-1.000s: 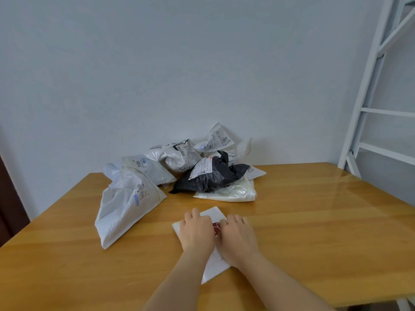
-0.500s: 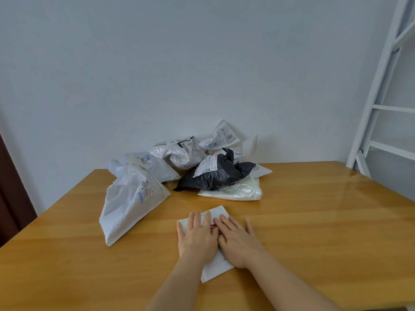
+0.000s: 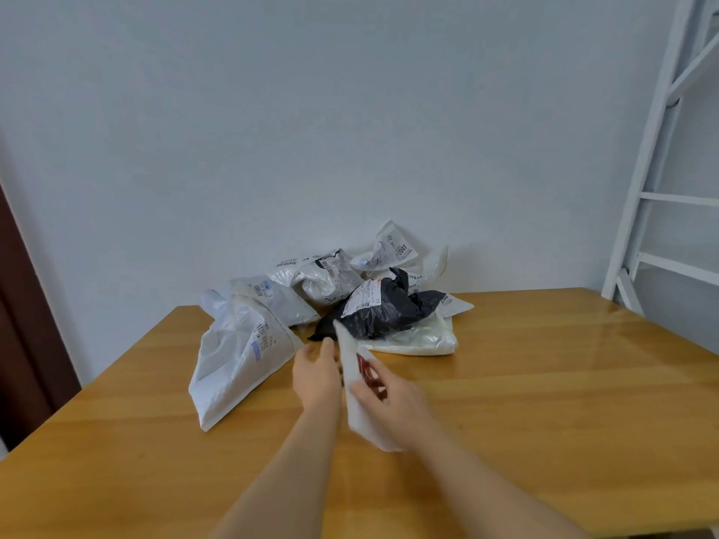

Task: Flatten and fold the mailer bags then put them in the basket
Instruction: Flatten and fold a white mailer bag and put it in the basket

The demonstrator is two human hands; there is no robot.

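Note:
A small white folded mailer bag [image 3: 356,387] with a red mark stands tilted on edge above the wooden table [image 3: 544,383], between my two hands. My right hand [image 3: 393,402] grips its near right side. My left hand [image 3: 317,373] is at its left face with fingers spread; whether it grips is hard to tell. A large white mailer [image 3: 237,355] lies flat to the left. Behind sits a heap of crumpled mailers: a black one [image 3: 385,313], a clear one [image 3: 420,338] and several white ones [image 3: 323,280]. No basket is in view.
A white wall runs behind the table. At the far right stands a white metal ladder frame [image 3: 653,157]. A dark brown door edge [image 3: 23,324] is at the far left. Bare tabletop stretches to the right of my hands.
The white mailer lay flat under both palms; now it is lifted off the table and tipped up on edge between my hands.

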